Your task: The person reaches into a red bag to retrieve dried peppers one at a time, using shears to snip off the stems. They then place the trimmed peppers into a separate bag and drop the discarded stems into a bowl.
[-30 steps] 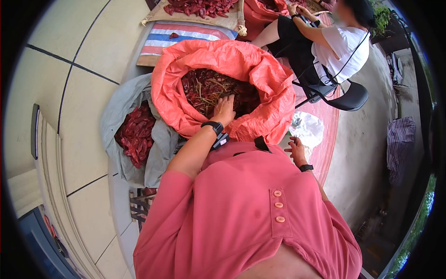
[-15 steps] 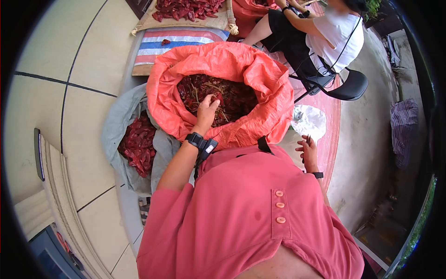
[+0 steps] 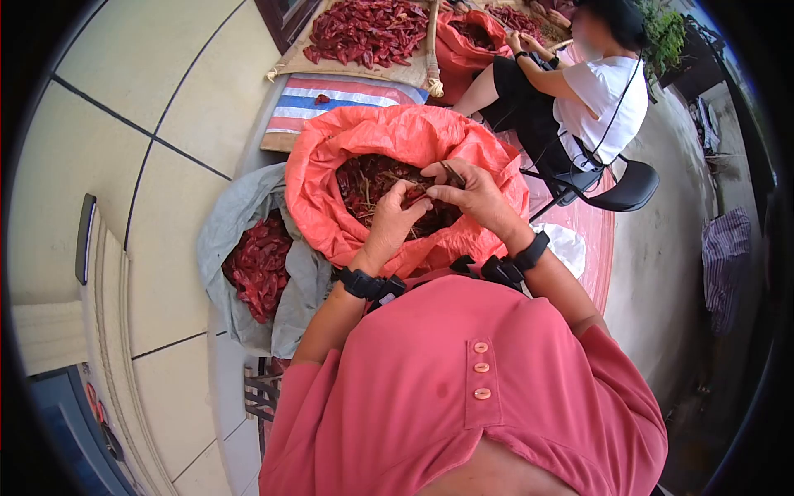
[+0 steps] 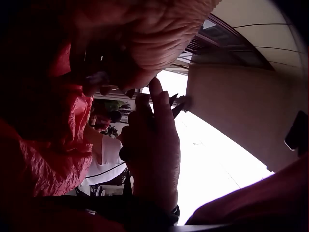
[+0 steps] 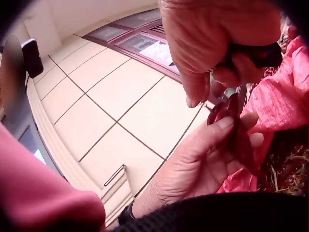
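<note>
Above the open red sack (image 3: 484,149) of dried red peppers and stems, both hands meet. The left hand (image 3: 395,223) pinches a dark red pepper (image 5: 236,133) between thumb and fingers, plainest in the right wrist view. Close against it, the right hand (image 3: 475,197) has its fingers curled round a dark tool (image 5: 263,54), whose two pointed tips (image 4: 177,105) stick out in the left wrist view; it resembles small scissors. Thumb and forefinger of the right hand are at the pepper's stem end; whether they touch it, I cannot tell.
A grey sack (image 3: 223,211) holding red peppers (image 3: 258,264) stands at the left. Beyond the red sack are a striped sheet (image 3: 331,93) and a mat with a pepper pile (image 3: 368,33). Another person (image 3: 600,95) sits on a black folding chair (image 3: 633,186) at the right.
The left hand has lifted from the sack's contents with a pepper. From beside the sack, the right hand has come up and left to meet it, still holding the tool.
</note>
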Demonstrator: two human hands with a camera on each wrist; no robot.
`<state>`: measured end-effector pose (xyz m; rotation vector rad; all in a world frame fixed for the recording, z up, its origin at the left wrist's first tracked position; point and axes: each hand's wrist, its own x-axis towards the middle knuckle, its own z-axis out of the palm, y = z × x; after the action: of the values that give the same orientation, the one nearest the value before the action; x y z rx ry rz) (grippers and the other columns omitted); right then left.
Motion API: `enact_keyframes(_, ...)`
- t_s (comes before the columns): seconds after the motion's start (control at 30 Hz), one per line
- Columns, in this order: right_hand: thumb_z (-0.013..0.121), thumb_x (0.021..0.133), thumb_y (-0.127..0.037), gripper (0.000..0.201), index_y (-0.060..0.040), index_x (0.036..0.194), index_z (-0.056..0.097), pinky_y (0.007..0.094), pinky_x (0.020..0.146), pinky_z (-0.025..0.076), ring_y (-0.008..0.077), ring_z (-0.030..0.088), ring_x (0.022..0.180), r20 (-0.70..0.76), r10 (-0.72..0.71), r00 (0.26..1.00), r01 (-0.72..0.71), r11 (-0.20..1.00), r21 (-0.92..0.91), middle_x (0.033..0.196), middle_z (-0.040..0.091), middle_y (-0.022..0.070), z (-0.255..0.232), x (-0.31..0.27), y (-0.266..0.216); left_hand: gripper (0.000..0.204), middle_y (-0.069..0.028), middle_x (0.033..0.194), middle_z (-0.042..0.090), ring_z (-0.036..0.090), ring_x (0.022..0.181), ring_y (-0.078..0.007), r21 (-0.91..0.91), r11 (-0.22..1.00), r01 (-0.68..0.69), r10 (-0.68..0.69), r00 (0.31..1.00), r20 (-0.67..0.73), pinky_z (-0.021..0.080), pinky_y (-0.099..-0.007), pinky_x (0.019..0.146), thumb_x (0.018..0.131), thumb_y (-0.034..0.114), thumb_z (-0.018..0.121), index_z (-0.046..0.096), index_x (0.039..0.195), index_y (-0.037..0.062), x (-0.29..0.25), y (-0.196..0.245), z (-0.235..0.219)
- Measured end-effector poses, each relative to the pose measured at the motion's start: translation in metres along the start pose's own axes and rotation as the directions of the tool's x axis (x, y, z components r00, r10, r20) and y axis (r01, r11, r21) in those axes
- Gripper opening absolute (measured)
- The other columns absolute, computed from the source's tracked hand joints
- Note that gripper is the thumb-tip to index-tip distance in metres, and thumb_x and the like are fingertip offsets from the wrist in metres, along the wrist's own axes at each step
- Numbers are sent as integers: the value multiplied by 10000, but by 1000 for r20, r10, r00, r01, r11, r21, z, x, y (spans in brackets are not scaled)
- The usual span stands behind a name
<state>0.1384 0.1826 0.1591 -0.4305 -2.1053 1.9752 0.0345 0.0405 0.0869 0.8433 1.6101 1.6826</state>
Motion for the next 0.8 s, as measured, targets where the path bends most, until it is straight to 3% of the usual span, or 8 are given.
enact_keyframes(0.1, 673, 845, -56, 159, -24, 1001, 660, 242, 738, 474, 90, 584, 832, 99, -56, 994, 67, 991, -113, 901, 604, 13, 5, 6, 3, 245, -73, 999, 651, 634, 928, -134, 178, 979, -98, 101, 995, -11, 497, -256, 786, 887, 46, 603, 546, 1117, -18, -8, 4, 3)
enact_keyframes(0.23, 687, 836, -71, 154, -28, 984, 674, 249, 725, 478, 105, 576, 834, 7, -202, 979, 197, 946, -256, 888, 592, 25, 8, 7, 7, 247, -170, 1034, 619, 626, 938, -273, 396, 892, -220, 259, 965, -48, 487, -343, 812, 909, 90, 573, 537, 1131, -13, -18, 12, 4)
enact_keyframes(0.27, 693, 829, -71, 159, -29, 982, 674, 264, 762, 474, 124, 581, 857, -10, 69, 998, -69, 988, -141, 890, 601, 34, 5, 3, 1, 246, -180, 1031, 613, 619, 935, -291, 417, 885, -206, 251, 966, -55, 484, -350, 808, 911, 92, 570, 535, 1130, -15, -18, 13, 4)
enact_keyframes(0.47, 692, 811, -61, 184, -65, 990, 653, 284, 732, 481, 177, 597, 821, 64, -233, 970, 240, 901, -360, 889, 590, 58, -1, -2, 16, 225, -205, 974, 593, 604, 894, -339, 437, 883, -172, 210, 977, -40, 475, -374, 768, 923, 102, 546, 529, 1111, -22, -18, 12, 14)
enact_keyframes(0.57, 688, 779, -45, 156, -61, 913, 611, 313, 678, 500, 235, 615, 785, 172, -415, 893, 445, 763, -469, 892, 583, 75, -2, -9, 9, 203, -162, 902, 609, 610, 823, -278, 367, 913, -176, 183, 983, 15, 477, -359, 724, 926, 83, 518, 530, 1093, -31, -21, 8, 21)
enact_keyframes(0.7, 689, 722, -44, 200, -76, 876, 566, 347, 590, 514, 266, 631, 718, 371, -420, 828, 519, 328, -789, 945, 584, 61, 6, -26, -17, 175, -52, 789, 594, 551, 694, -129, 7, 997, 71, -72, 990, 125, 448, -289, 625, 929, 81, 485, 555, 1049, -26, -26, 15, 25)
enact_keyframes(0.73, 665, 787, -45, 123, -55, 853, 561, 301, 577, 508, 201, 623, 656, 318, -442, 839, 489, 356, -796, 905, 591, 42, 5, -27, -11, 173, -25, 768, 585, 526, 670, -93, -97, 984, 153, -136, 977, 165, 436, -268, 603, 930, 84, 478, 562, 1038, -22, -27, 23, 26)
enact_keyframes(0.8, 644, 838, -62, 87, -46, 841, 559, 272, 565, 493, 146, 598, 632, 64, -305, 950, 304, 862, -406, 863, 593, 17, 8, -28, -1, 182, -3, 773, 569, 489, 655, -66, 31, 996, 78, -82, 990, 119, 409, -245, 582, 946, 124, 478, 573, 1023, -10, -31, 37, 28)
